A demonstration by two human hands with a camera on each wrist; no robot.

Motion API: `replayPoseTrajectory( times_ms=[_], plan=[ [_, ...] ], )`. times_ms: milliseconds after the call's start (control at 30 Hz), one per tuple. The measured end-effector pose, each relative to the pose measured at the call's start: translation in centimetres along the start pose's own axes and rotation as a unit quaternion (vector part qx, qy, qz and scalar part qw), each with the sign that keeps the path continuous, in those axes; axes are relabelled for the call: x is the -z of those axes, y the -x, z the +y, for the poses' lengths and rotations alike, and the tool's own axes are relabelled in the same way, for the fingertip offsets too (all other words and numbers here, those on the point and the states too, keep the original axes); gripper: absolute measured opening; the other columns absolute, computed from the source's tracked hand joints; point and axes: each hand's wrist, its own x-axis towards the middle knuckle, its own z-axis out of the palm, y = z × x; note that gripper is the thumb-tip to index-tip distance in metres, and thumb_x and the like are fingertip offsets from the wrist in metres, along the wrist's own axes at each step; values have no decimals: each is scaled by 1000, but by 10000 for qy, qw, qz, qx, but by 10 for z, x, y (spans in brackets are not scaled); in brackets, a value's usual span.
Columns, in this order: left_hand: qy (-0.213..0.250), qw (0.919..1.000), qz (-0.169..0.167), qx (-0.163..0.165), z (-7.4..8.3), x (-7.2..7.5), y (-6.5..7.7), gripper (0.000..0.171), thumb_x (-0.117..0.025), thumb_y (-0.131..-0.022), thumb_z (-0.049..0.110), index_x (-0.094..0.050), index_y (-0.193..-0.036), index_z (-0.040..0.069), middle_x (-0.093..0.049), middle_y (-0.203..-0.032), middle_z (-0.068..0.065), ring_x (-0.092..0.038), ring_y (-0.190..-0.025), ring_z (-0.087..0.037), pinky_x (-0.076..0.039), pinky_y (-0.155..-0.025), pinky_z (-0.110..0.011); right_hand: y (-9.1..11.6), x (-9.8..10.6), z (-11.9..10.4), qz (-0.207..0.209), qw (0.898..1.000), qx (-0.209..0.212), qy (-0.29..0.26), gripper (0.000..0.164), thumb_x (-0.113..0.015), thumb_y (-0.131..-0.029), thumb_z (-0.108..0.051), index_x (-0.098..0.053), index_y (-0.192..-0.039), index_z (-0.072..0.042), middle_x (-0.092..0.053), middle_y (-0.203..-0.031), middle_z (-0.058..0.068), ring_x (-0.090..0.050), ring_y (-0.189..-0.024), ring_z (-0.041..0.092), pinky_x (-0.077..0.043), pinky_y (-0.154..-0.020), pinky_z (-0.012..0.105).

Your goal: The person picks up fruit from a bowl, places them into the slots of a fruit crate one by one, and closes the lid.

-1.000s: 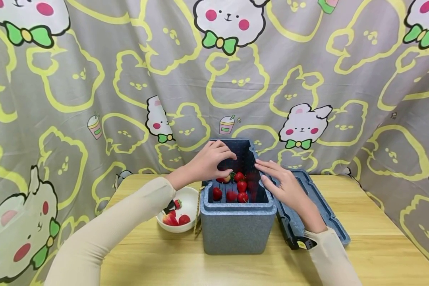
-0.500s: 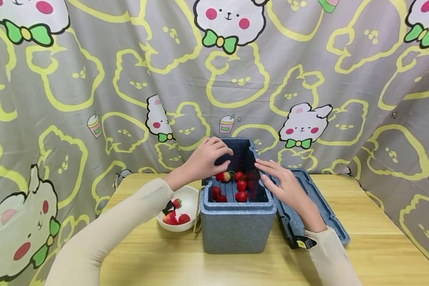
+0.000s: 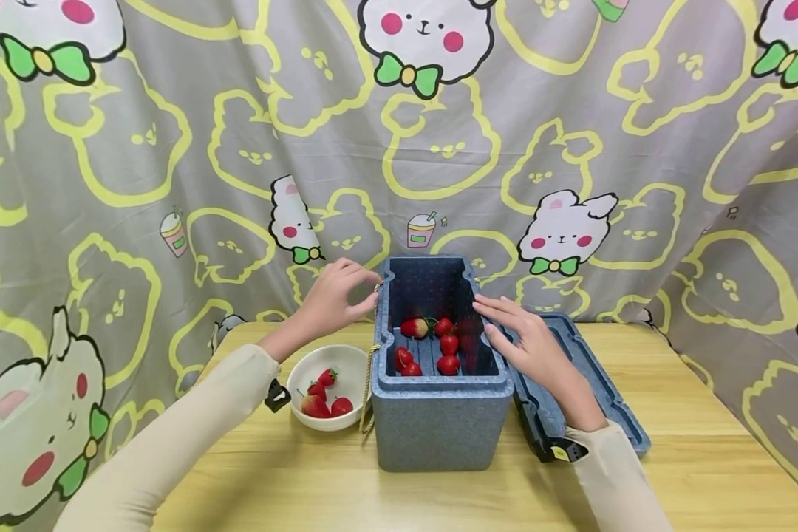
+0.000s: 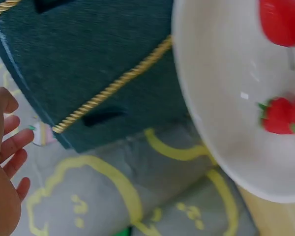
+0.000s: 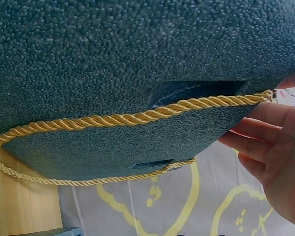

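A grey-blue foam box (image 3: 442, 428) stands lidless at the middle of the table, with several red strawberries (image 3: 448, 344) on its floor. My left hand (image 3: 332, 299) is just left of the box's rim, holding nothing; its fingers are loosely bent in the left wrist view. Below that hand a white bowl (image 3: 347, 369) holds several strawberries (image 3: 315, 406). My right hand (image 3: 528, 343) rests its fingers on the box's right rim. In the right wrist view, its fingers (image 5: 258, 135) lie beside the box wall.
The box's lid (image 3: 581, 377) lies on the wooden table (image 3: 698, 414) to the right. Gold cord (image 5: 103, 120) loops along the box's sides, passing close to the bowl on the left. A patterned curtain (image 3: 439, 177) hangs behind the table.
My left hand has moved left out of the box, over its left rim. One strawberry at the box's front has shifted left against another. My right hand has stayed put.
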Motion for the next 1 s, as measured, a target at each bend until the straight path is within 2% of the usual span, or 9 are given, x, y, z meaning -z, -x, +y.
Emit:
replayPoseTrajectory(
  times_ms=[133,300,500,633,800,1000],
  plan=[
    [-145,9984,-529,145,-9,-2,20,20,-72,-88,17,-75,-107,9,-75,-97,-3,-60,-97,-24,-47,-86,-48,-1,0,0,16,10000,31,-17,38,-62,-99,-13,-65,-137,-7,-60,-146,10,-54,-137,33,-24,-123,23],
    [-401,9911,-1261,127,-19,-11,44,15,-76,-86,17,-75,-100,13,-74,-92,-1,-59,-93,-22,-45,-85,-46,0,0,-1,18,10000,16,-37,38,-62,-99,-13,-65,-137,-8,-60,-146,9,-53,-138,33,-23,-123,21],
    [-469,9724,-2260,350,-27,-19,69,15,-80,-82,18,-74,-94,13,-71,-87,-1,-54,-88,-18,-42,-80,-40,0,-1,0,16,10000,47,-25,38,-62,-99,-13,-65,-137,-8,-60,-146,9,-54,-136,33,-23,-123,20],
    [-576,9578,-2779,455,-29,-20,77,20,-84,-78,20,-74,-94,12,-68,-83,0,-49,-85,-16,-37,-78,-37,-1,-1,0,35,10000,63,-29,39,-62,-99,-13,-65,-137,-8,-60,-146,9,-54,-136,34,-22,-122,19],
    [-647,9466,-3118,508,-28,-20,81,26,-86,-73,19,-75,-95,10,-68,-81,-1,-47,-83,-15,-33,-76,-35,-1,0,0,45,10000,80,-29,39,-62,-99,-12,-65,-137,-8,-60,-146,9,-55,-136,33,-23,-123,21],
    [-864,9404,-3265,398,-29,-24,88,29,-90,-66,24,-73,-86,13,-66,-77,0,-44,-78,-14,-33,-73,-34,-1,-1,0,36,10000,65,-50,38,-62,-99,-13,-65,-137,-8,-60,-146,9,-55,-136,34,-23,-123,21]
  ],
)
